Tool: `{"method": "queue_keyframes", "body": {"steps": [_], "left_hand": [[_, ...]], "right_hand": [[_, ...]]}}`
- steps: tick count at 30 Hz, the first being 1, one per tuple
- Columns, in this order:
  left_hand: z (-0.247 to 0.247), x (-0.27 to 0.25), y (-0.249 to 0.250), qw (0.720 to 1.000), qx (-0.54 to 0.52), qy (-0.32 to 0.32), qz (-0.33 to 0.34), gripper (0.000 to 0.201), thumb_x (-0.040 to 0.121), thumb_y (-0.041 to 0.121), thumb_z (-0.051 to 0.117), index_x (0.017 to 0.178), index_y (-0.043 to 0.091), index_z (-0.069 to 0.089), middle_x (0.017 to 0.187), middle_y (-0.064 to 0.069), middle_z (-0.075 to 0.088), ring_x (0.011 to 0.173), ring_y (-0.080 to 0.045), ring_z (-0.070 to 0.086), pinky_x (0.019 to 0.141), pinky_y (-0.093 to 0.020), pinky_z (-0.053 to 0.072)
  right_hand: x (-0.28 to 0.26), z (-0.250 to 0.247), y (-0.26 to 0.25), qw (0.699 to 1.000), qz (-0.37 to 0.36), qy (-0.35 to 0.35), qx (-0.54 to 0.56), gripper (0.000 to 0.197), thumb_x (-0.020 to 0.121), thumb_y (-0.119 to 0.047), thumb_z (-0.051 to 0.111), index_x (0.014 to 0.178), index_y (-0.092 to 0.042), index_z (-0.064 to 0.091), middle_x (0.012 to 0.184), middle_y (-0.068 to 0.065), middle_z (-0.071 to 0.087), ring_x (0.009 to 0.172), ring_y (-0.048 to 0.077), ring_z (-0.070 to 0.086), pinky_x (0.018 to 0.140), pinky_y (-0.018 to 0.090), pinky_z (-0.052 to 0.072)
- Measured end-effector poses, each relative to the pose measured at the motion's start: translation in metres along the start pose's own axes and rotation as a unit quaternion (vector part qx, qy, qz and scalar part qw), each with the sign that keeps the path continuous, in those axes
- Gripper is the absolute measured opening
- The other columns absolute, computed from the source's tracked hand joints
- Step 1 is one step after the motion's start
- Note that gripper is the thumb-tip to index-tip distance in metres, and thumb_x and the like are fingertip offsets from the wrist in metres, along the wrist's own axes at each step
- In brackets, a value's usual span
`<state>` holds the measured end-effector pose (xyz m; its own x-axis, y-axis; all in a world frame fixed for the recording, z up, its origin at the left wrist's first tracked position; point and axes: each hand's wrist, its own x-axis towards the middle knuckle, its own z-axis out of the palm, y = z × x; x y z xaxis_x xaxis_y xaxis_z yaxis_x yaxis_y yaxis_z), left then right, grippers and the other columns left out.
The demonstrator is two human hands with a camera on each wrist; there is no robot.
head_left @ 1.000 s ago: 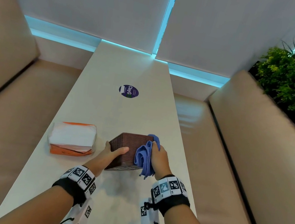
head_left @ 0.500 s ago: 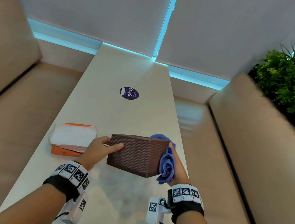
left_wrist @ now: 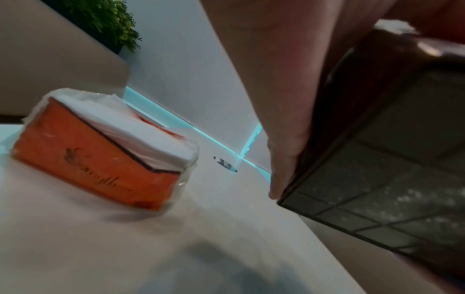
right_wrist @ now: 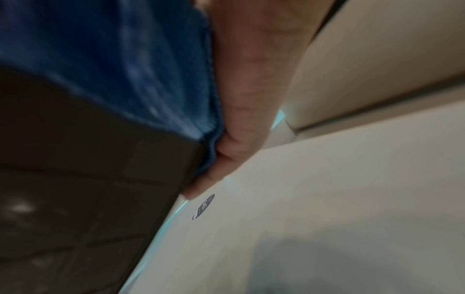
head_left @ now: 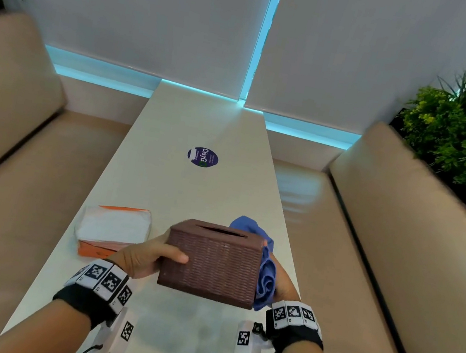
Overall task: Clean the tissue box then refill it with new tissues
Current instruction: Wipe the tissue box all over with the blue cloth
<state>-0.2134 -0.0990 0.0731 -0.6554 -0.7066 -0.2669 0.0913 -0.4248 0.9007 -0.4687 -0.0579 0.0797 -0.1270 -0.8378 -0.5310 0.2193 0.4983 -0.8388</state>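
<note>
Above the near end of the long white counter (head_left: 202,128) I've got the dark brown woven tissue box (head_left: 211,262) lifted clear, slot up, long axis left-right. My left hand (head_left: 147,257) grips its left end, thumb on the near face. My right hand (head_left: 284,286) presses a bunched blue microfibre cloth (head_left: 266,271) on the right end, fingers (right_wrist: 214,175) wrapped around it. The orange refill tissue pack (head_left: 114,230) lies left, nearer my left hand.

Both forearms extend forward, wrists banded. The left hand (head_left: 147,257) grips the tissue box (head_left: 212,262) at its left side, thumb across the near face. The right hand (head_left: 284,286) presses a blue cloth (head_left: 266,274) against the opposite side.
</note>
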Motion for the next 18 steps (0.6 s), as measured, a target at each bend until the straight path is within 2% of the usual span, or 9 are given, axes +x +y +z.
{"method": "queue_keyframes", "body": {"steps": [2,4,6,9,11,12,14,16,18], "left_hand": [[0.001,0.001,-0.006,0.999,0.042,0.002,0.017,0.104,0.044,0.015,0.087,0.135,0.014,0.037,0.124,-0.012,0.060,0.110,-0.019,0.062,0.083,-0.027,0.054],[0.001,0.002,-0.013,0.996,0.070,0.039,0.027,0.113,0.045,0.012,0.084,0.140,0.022,0.025,0.133,-0.010,0.052,0.118,-0.020,0.056,0.087,-0.027,0.053],[-0.001,0.005,-0.020,0.989,0.116,0.082,0.035,0.131,0.036,0.019,0.091,0.142,0.029,0.014,0.136,-0.003,0.046,0.121,-0.015,0.052,0.094,-0.029,0.051],[-0.002,0.011,-0.029,0.955,0.257,0.145,0.030,0.145,0.032,0.037,0.092,0.143,0.039,-0.001,0.144,-0.005,0.028,0.136,-0.021,0.033,0.113,-0.047,0.033],[0.002,0.015,-0.033,0.928,0.328,0.174,0.010,0.153,0.032,0.044,0.085,0.147,0.029,-0.014,0.147,-0.006,0.018,0.140,-0.022,0.021,0.118,-0.045,0.023],[0.006,0.016,-0.033,0.921,0.346,0.180,0.006,0.154,0.031,0.047,0.081,0.147,0.025,-0.017,0.148,-0.006,0.014,0.141,-0.023,0.018,0.118,-0.043,0.021],[0.011,0.017,-0.035,0.914,0.365,0.178,0.004,0.155,0.031,0.048,0.078,0.146,0.024,-0.022,0.149,-0.006,0.010,0.142,-0.024,0.015,0.117,-0.043,0.022],[0.013,0.017,-0.036,0.909,0.385,0.163,-0.001,0.154,0.033,0.048,0.077,0.144,0.024,-0.026,0.149,-0.007,0.007,0.141,-0.024,0.015,0.116,-0.042,0.024],[0.012,0.017,-0.036,0.903,0.402,0.151,-0.004,0.153,0.035,0.049,0.076,0.144,0.021,-0.027,0.148,-0.006,0.005,0.141,-0.023,0.014,0.116,-0.040,0.024]], "right_hand": [[0.003,0.001,-0.003,0.998,-0.029,0.001,-0.053,0.029,0.094,-0.041,0.048,0.107,-0.017,0.059,0.101,0.014,0.066,0.094,0.030,0.062,0.087,0.046,0.052],[0.007,-0.004,-0.004,0.992,-0.073,0.007,-0.107,0.026,0.095,-0.034,0.051,0.113,-0.017,0.060,0.111,0.018,0.068,0.103,0.032,0.064,0.095,0.046,0.050],[0.009,-0.008,-0.009,0.982,-0.112,0.034,-0.145,0.024,0.097,-0.029,0.050,0.112,-0.015,0.062,0.115,0.019,0.067,0.106,0.033,0.064,0.095,0.045,0.050],[0.008,-0.010,-0.018,0.973,-0.167,0.035,-0.158,0.028,0.098,-0.027,0.048,0.119,-0.013,0.059,0.109,0.017,0.067,0.100,0.031,0.065,0.086,0.039,0.053],[0.007,-0.003,-0.023,0.964,-0.178,0.016,-0.195,0.033,0.099,-0.029,0.045,0.127,-0.015,0.055,0.105,0.011,0.067,0.095,0.023,0.064,0.082,0.029,0.052],[0.008,0.002,-0.022,0.956,-0.178,0.013,-0.232,0.036,0.099,-0.030,0.044,0.131,-0.016,0.052,0.112,0.009,0.066,0.101,0.020,0.062,0.085,0.026,0.050],[0.014,0.011,-0.016,0.942,-0.157,-0.001,-0.298,0.045,0.100,-0.034,0.040,0.141,-0.017,0.041,0.136,0.007,0.055,0.122,0.021,0.052,0.101,0.030,0.043],[0.024,0.019,-0.007,0.922,-0.090,-0.045,-0.373,0.058,0.099,-0.044,0.033,0.150,-0.018,0.022,0.157,0.006,0.025,0.144,0.023,0.025,0.118,0.037,0.024],[0.033,0.024,0.002,0.882,-0.006,-0.062,-0.468,0.072,0.095,-0.058,0.026,0.152,-0.018,0.008,0.161,0.008,-0.001,0.149,0.028,-0.004,0.121,0.046,0.004]]}}
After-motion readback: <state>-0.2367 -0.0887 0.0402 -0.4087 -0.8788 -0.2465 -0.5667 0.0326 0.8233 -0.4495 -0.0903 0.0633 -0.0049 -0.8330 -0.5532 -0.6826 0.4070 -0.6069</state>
